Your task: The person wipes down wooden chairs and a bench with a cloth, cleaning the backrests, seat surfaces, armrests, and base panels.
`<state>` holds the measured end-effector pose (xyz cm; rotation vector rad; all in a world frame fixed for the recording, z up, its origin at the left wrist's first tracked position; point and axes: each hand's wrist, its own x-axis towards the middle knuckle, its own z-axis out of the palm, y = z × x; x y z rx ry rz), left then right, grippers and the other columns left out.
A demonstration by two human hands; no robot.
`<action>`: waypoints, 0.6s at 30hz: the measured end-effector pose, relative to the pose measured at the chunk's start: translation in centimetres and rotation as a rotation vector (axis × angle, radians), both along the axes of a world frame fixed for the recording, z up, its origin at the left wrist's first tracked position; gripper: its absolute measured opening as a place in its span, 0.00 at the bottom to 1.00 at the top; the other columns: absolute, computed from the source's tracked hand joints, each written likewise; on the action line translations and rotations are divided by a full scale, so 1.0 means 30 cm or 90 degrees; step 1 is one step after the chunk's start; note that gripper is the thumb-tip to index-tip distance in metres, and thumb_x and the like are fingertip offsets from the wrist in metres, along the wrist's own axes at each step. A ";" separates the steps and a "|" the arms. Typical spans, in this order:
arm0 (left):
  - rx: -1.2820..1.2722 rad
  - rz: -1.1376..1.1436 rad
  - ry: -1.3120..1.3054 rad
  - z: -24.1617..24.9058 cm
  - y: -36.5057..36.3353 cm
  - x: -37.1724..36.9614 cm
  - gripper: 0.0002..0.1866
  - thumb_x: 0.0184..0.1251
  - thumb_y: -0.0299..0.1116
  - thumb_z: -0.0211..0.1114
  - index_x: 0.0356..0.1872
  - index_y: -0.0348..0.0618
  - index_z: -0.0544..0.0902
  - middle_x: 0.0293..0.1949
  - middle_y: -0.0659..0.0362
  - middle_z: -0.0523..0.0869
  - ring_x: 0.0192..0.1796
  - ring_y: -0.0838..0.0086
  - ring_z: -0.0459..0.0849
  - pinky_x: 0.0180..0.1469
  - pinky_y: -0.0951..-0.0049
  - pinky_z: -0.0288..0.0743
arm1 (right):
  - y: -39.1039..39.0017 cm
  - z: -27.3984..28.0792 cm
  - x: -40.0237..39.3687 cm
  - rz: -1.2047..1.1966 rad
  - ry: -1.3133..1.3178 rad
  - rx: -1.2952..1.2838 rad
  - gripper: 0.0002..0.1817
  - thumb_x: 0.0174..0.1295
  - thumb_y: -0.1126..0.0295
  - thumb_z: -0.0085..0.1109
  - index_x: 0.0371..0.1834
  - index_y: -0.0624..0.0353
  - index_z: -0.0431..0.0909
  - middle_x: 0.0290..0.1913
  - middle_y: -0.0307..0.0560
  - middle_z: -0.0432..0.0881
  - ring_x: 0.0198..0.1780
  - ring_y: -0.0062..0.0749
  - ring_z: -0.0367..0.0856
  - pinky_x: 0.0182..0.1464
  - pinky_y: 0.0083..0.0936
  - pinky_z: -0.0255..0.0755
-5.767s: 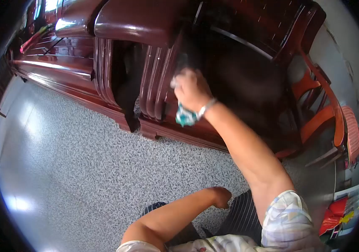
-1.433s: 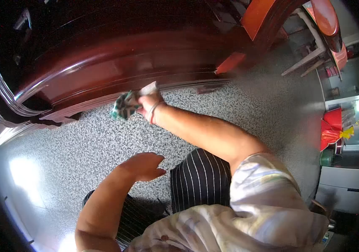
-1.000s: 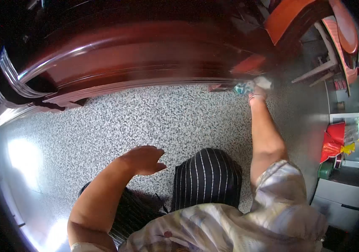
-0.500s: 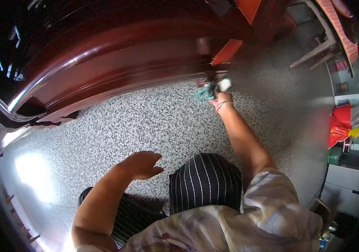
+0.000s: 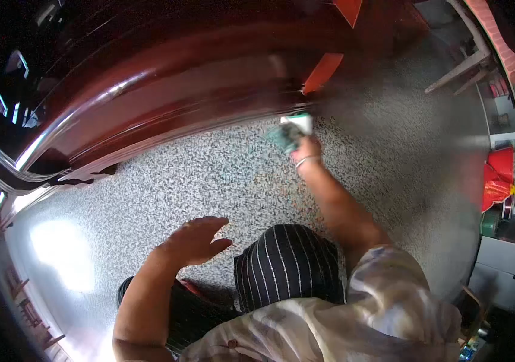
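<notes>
A bunched green and white cloth (image 5: 283, 135) is gripped in my right hand (image 5: 307, 148), which reaches forward to the base of a glossy dark red wooden cabinet (image 5: 203, 84). The cloth lies at or just above the speckled grey floor (image 5: 221, 172); motion blurs its edges, so contact is hard to tell. My left hand (image 5: 200, 240) hovers over the floor beside my knee, palm down and holding nothing, with the thumb apart from the fingers.
An orange-red angular piece (image 5: 322, 73) juts by the cabinet. At the upper right is a table with a pink patterned cover (image 5: 494, 30) and wooden legs. Red bags (image 5: 497, 181) and a white drawer unit (image 5: 499, 265) stand on the right.
My right hand and the cloth have shifted slightly left, and more of the cloth's white part shows. My left hand has moved a little, its thumb still apart. The view has shifted slightly.
</notes>
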<state>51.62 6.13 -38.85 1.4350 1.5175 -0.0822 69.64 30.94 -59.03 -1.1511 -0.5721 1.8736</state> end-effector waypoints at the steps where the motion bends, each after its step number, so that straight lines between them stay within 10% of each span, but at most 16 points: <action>1: -0.001 0.000 -0.001 -0.004 -0.003 -0.002 0.28 0.63 0.49 0.51 0.58 0.41 0.65 0.57 0.49 0.69 0.59 0.57 0.67 0.61 0.63 0.61 | 0.056 0.045 0.038 -0.114 -0.026 -0.038 0.11 0.52 0.79 0.50 0.40 0.64 0.73 0.33 0.50 0.78 0.34 0.32 0.78 0.31 0.25 0.76; 7: 0.029 -0.086 -0.025 -0.061 -0.010 0.004 0.27 0.63 0.49 0.51 0.58 0.41 0.66 0.57 0.48 0.69 0.59 0.57 0.67 0.61 0.63 0.61 | 0.039 0.023 -0.087 -0.124 -0.172 -0.051 0.07 0.57 0.72 0.45 0.35 0.55 0.73 0.33 0.45 0.76 0.30 0.34 0.75 0.25 0.32 0.71; 9: 0.067 -0.046 -0.058 -0.051 0.000 0.008 0.28 0.61 0.49 0.53 0.56 0.38 0.67 0.53 0.45 0.72 0.57 0.54 0.69 0.60 0.62 0.61 | -0.048 -0.079 -0.114 0.350 -0.331 0.042 0.08 0.51 0.77 0.49 0.33 0.55 0.74 0.30 0.43 0.76 0.28 0.32 0.76 0.21 0.29 0.70; 10: 0.066 -0.041 -0.058 -0.039 -0.002 0.008 0.28 0.61 0.49 0.53 0.56 0.38 0.67 0.53 0.45 0.72 0.57 0.54 0.69 0.60 0.62 0.61 | -0.121 0.149 -0.150 0.394 -0.300 0.044 0.09 0.50 0.77 0.52 0.35 0.58 0.74 0.32 0.44 0.77 0.31 0.33 0.78 0.21 0.31 0.72; 16: 0.139 0.031 -0.015 0.075 -0.078 -0.044 0.26 0.61 0.46 0.54 0.55 0.38 0.68 0.53 0.48 0.73 0.57 0.58 0.70 0.59 0.64 0.63 | 0.004 -0.088 0.060 -0.041 0.109 -0.110 0.10 0.53 0.73 0.51 0.39 0.60 0.74 0.36 0.46 0.78 0.35 0.38 0.79 0.36 0.38 0.77; 18: 0.185 0.053 -0.009 0.108 -0.105 -0.054 0.25 0.60 0.45 0.56 0.53 0.36 0.69 0.50 0.48 0.75 0.55 0.58 0.71 0.59 0.65 0.64 | 0.048 0.082 0.110 -0.268 0.000 -0.197 0.11 0.55 0.72 0.49 0.41 0.60 0.72 0.36 0.47 0.77 0.36 0.39 0.78 0.39 0.36 0.78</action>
